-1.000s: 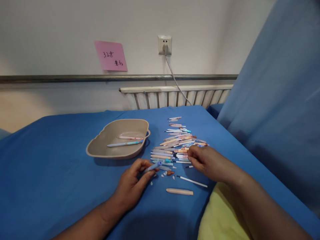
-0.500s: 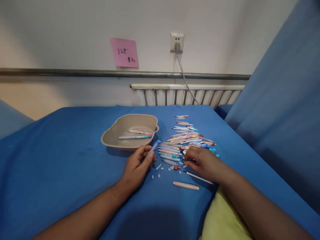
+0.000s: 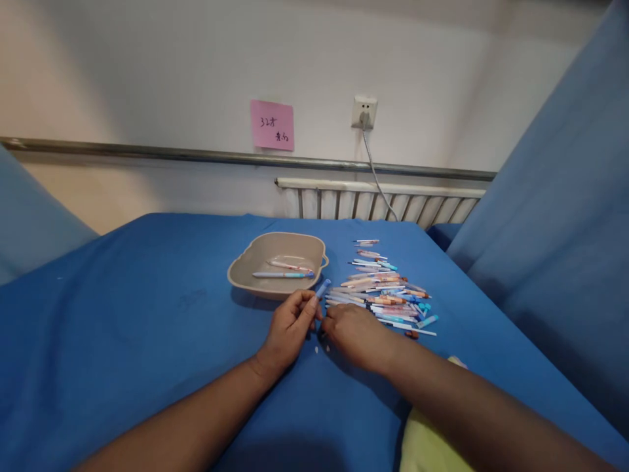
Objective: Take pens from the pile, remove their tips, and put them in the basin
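My left hand (image 3: 289,326) is closed round a blue pen barrel (image 3: 322,288), whose tip points up and to the right. My right hand (image 3: 350,333) lies closed right beside it on the blue cloth, fingers curled down near its lower end; what they hold is hidden. Just right of both hands lies a heap of several pens and pen parts (image 3: 386,295). A beige tray (image 3: 246,269) stands behind my left hand with two pens (image 3: 285,271) in it.
The blue cloth (image 3: 137,314) covers the whole surface. A blue drape hangs at the right (image 3: 555,223). On the wall behind are a pink note (image 3: 272,124), a socket with a cable (image 3: 364,113) and a radiator (image 3: 378,203). Small white bits (image 3: 316,349) lie by my hands.
My right hand has moved left from the pen heap to meet my left hand. My left hand has raised the blue barrel. The view has shifted, so everything sits further right.
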### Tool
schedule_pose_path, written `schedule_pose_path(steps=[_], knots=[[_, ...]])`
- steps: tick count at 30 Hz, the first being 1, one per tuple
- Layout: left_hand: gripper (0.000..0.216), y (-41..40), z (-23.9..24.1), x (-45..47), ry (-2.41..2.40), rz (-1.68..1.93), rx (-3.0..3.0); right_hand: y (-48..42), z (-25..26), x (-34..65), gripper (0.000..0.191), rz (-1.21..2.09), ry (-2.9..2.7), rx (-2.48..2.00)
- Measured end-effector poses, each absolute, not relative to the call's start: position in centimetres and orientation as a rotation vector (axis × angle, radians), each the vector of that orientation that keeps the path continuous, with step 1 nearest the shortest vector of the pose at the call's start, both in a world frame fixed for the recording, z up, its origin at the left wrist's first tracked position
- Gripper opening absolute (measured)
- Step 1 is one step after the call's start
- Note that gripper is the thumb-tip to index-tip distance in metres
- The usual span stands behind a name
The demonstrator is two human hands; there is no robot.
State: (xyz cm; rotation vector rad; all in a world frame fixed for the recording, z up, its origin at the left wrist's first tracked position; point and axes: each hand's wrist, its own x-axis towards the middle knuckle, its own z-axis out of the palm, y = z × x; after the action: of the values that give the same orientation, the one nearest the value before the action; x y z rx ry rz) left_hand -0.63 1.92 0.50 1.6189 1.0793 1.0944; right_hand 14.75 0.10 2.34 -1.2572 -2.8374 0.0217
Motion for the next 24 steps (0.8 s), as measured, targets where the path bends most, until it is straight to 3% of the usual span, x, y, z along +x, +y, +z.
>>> schedule_pose_path(steps=[14,20,24], knots=[[0.024,2.1,0.0,-0.6,1.082,1.045,1.639,0.2,0.8,15.3,0.020,0.010,-2.769,-1.332],[0.025,2.5,-0.2,-0.4,1.093,1.042,1.647,0.7,0.4,17.6,0.004,0.539,-2.133,-1.284],[0.023,2.4,-0.4,-0.6,1.081,1.017,1.651,1.5,0.0,18.2,0.010,0.860,-1.635,-1.122]])
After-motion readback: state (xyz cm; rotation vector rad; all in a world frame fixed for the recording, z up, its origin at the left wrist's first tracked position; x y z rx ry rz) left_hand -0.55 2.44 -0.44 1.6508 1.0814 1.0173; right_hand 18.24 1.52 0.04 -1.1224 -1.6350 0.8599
